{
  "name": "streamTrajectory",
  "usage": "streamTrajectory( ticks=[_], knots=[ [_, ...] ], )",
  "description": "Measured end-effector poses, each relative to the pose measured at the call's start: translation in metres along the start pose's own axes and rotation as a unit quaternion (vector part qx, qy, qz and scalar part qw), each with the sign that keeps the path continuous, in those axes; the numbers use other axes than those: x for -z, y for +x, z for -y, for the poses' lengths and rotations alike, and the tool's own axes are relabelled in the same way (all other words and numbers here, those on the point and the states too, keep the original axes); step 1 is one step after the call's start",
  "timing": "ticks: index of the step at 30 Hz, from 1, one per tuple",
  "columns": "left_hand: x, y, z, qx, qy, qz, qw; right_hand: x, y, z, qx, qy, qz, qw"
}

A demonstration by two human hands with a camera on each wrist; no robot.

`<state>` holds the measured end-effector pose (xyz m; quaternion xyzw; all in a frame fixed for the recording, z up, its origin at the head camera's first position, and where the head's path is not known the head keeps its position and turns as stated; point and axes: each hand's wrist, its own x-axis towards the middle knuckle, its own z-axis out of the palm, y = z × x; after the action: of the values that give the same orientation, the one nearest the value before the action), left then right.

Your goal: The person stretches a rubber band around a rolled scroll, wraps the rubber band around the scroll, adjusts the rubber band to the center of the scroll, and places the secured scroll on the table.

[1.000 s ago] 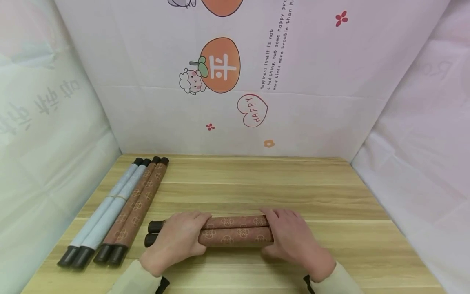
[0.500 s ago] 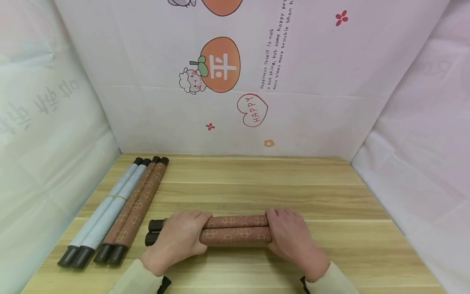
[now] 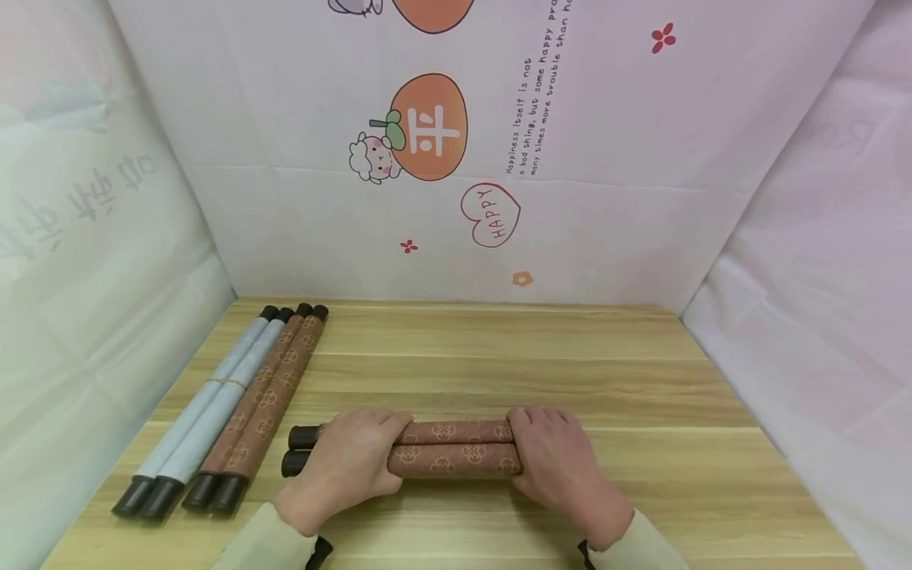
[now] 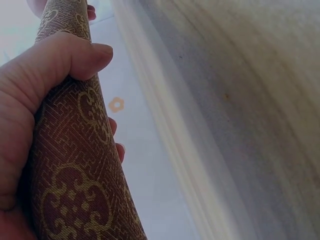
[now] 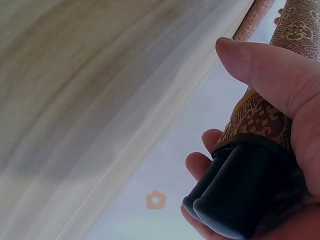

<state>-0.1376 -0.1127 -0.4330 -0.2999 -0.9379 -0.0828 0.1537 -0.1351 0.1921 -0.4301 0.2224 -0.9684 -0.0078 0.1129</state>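
A rolled scroll point(image 3: 456, 459) in brown cloth with gold motifs is in the middle front in the head view, its two parallel rolls lying side by side. My left hand point(image 3: 349, 459) grips its left part, and black end knobs point(image 3: 302, 437) stick out beyond it. Around the right end curls my right hand point(image 3: 559, 467). In the left wrist view the thumb lies over the brocade point(image 4: 75, 165), with fingertips showing on the far side. Two dark end knobs point(image 5: 240, 190) sit within the right hand's grasp in the right wrist view.
On the left of the wooden table point(image 3: 570, 364) lie pale blue rolls point(image 3: 221, 404) tied with a thin cord. Beside them are brown patterned rolls point(image 3: 271, 388), also with black ends. A printed white cloth point(image 3: 606, 198) hangs at the back, with pale cloth at both sides.
My right hand has shifted slightly left along the scroll and closed around its end. The left hand and the scrolls at the left have hardly moved.
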Motion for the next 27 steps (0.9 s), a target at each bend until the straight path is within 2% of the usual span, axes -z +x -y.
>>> streamTrajectory(
  ticks=[8, 16, 27],
  knots=[
    [0.0, 0.0, -0.001, 0.001, -0.004, 0.002, 1.0, 0.0, -0.001, 0.001, 0.001, 0.001, -0.004, 1.0],
    [-0.003, 0.001, -0.006, -0.019, -0.012, -0.013, 0.9997, -0.001, -0.002, 0.007, 0.005, 0.014, -0.014, 1.0],
    [-0.001, 0.002, -0.01, -0.004, -0.019, 0.008, 0.9998, -0.003, -0.002, 0.011, 0.008, -0.004, -0.034, 0.999]
  ],
)
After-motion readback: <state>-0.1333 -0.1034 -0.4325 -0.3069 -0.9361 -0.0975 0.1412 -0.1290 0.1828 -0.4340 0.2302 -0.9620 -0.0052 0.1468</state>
